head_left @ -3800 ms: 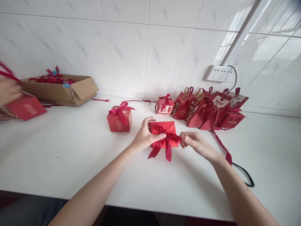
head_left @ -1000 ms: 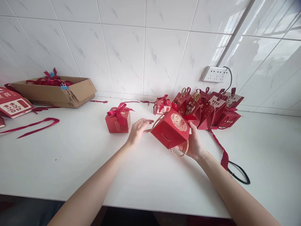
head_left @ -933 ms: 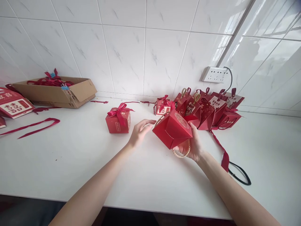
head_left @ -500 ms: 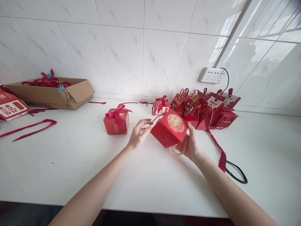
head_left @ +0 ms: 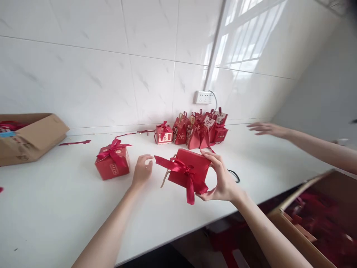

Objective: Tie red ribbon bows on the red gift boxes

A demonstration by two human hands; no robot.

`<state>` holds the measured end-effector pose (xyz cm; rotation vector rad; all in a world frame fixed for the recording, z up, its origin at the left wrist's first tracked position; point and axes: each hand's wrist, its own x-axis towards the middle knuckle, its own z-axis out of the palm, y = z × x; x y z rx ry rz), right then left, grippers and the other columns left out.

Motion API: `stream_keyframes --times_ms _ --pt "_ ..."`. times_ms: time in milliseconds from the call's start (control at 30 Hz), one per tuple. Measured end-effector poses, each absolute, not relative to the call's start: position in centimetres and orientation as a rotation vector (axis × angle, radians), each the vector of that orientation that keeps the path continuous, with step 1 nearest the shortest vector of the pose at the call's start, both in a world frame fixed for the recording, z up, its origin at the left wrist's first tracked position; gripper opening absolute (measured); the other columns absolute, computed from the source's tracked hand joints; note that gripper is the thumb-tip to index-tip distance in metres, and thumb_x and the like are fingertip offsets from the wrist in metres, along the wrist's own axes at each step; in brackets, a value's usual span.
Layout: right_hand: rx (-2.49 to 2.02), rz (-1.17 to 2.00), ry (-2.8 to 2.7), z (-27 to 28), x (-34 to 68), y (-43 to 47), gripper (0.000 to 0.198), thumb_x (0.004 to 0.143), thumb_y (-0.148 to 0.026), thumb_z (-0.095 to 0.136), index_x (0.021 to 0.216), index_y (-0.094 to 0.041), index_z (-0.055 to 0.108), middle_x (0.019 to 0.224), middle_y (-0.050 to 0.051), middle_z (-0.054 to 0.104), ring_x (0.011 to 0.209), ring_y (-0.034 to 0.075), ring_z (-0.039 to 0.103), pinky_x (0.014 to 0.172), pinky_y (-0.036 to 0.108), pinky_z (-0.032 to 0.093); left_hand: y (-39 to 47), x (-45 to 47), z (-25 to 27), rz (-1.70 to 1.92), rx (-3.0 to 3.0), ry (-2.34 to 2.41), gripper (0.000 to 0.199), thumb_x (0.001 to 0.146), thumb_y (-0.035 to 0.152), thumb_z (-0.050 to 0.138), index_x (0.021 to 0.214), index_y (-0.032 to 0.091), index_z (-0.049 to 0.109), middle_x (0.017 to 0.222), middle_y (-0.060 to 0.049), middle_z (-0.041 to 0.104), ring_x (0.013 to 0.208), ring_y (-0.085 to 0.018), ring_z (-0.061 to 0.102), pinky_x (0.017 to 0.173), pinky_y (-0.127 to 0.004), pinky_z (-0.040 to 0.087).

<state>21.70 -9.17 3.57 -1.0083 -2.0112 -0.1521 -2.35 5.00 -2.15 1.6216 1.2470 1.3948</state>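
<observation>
My right hand [head_left: 223, 182] grips a small red gift box [head_left: 181, 154] by its right side, lifted over the white table. A dark red ribbon bow [head_left: 191, 175] faces me on the box, and a twisted tan cord [head_left: 165, 178] hangs at its left. My left hand [head_left: 142, 169] is just left of the box, fingers loosely curled and holding nothing I can see. Farther left a red gift box with a bow [head_left: 113, 165] stands on the table.
Several red gift boxes [head_left: 195, 134] stand by the wall near a power socket [head_left: 205, 97]. Another person's hand [head_left: 264, 129] reaches in from the right. A cardboard box [head_left: 44, 134] is at left; a carton of red items [head_left: 279, 219] is at lower right. A black loop [head_left: 234, 175] lies on the table.
The view has swung right, bringing in another person's arm and the carton. The held box has turned, so its bow now faces me. My left hand has come away from the cord.
</observation>
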Motion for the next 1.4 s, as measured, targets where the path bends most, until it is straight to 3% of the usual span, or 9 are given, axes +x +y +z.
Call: stream_keyframes --times_ms 200,367,700,933,1033,1133,1233,1333,1400 --pt "-1.186 -0.26 -1.961 3.5 23.7 -14.6 0.099 0.061 -0.03 0.075 0.141 -0.023 0.018 0.131 0.019 0.039 0.124 0.036 0.043 0.09 0.046 0.052 -0.4 0.4 3.1 1.399 1.576 0.66 0.044 0.084 0.055 0.037 0.101 0.019 0.056 0.102 -0.008 0.06 0.084 -0.018 0.059 0.068 -0.029 0.048" --pt "-1.226 -0.303 -1.904 3.9 25.1 -17.0 0.098 0.061 -0.031 0.077 0.141 -0.024 0.02 0.131 0.018 0.038 0.125 0.035 0.043 0.094 0.048 0.049 -6.1 3.0 5.8 1.124 1.65 0.751 0.024 0.075 0.042 0.063 0.082 0.019 0.059 0.07 0.0 0.059 0.064 -0.013 0.055 0.059 -0.023 0.045" --pt "-1.249 -0.113 -1.733 3.2 26.3 -18.7 0.101 0.058 -0.024 0.076 0.142 -0.026 0.02 0.132 0.013 0.038 0.126 0.031 0.042 0.099 0.046 0.045 -12.9 5.1 1.5 0.841 1.463 0.648 0.021 0.082 0.039 0.057 0.076 0.019 0.053 0.064 0.003 0.055 0.06 -0.01 0.055 0.06 -0.021 0.048" --pt "-1.655 -0.423 -1.786 5.5 29.3 -24.3 0.099 0.058 -0.035 0.078 0.14 -0.024 0.025 0.131 0.014 0.047 0.119 0.032 0.049 0.095 0.046 0.048 -11.9 5.9 -0.8 0.417 1.952 0.611 0.02 0.087 0.038 0.046 0.083 0.022 0.057 0.074 -0.001 0.063 0.073 -0.017 0.06 0.07 -0.029 0.049" --pt "-1.909 -0.62 -1.65 7.7 32.2 -28.5 0.09 0.058 -0.039 0.077 0.136 -0.025 0.033 0.126 0.013 0.052 0.109 0.033 0.056 0.089 0.046 0.049 -10.5 6.3 -2.5 0.553 2.252 0.563 0.02 0.087 0.033 0.043 0.082 0.021 0.059 0.084 -0.004 0.064 0.082 -0.02 0.061 0.078 -0.035 0.05" --pt "-2.209 -0.734 -1.303 9.4 35.9 -32.6 0.077 0.07 -0.041 0.07 0.135 -0.02 0.033 0.128 0.017 0.05 0.096 0.027 0.062 0.088 0.042 0.047 -9.6 6.7 -4.3 0.769 2.413 0.554 0.021 0.086 0.033 0.044 0.086 0.021 0.061 0.095 -0.007 0.065 0.096 -0.024 0.06 0.084 -0.039 0.05" --pt "-2.456 -0.69 -0.919 9.0 40.4 -36.4 0.074 0.077 -0.044 0.062 0.135 -0.009 0.032 0.128 0.024 0.048 0.106 0.028 0.058 0.09 0.039 0.044 -9.0 6.7 -5.6 0.915 2.537 0.587 0.021 0.084 0.034 0.047 0.086 0.02 0.062 0.104 -0.01 0.064 0.104 -0.028 0.058 0.085 -0.041 0.051" --pt "-2.61 -0.648 -0.689 7.1 44.4 -39.7 0.068 0.074 -0.044 0.064 0.121 0.001 0.044 0.108 0.027 0.054 0.098 0.03 0.061 0.075 0.036 0.05 -8.6 6.7 -6.3 0.957 2.627 0.572 0.021 0.083 0.035 0.047 0.087 0.02 0.063 0.104 -0.01 0.065 0.106 -0.029 0.059 0.085 -0.041 0.051" --pt "-2.618 -0.68 -0.71 5.9 45.4 -41.2 0.048 0.074 -0.04 0.065 0.104 -0.004 0.057 0.089 0.017 0.058 0.078 0.025 0.064 0.062 0.033 0.049 -8.4 6.7 -6.6 0.973 2.656 0.561 0.022 0.083 0.035 0.048 0.089 0.021 0.063 0.105 -0.01 0.065 0.105 -0.028 0.06 0.084 -0.04 0.052"
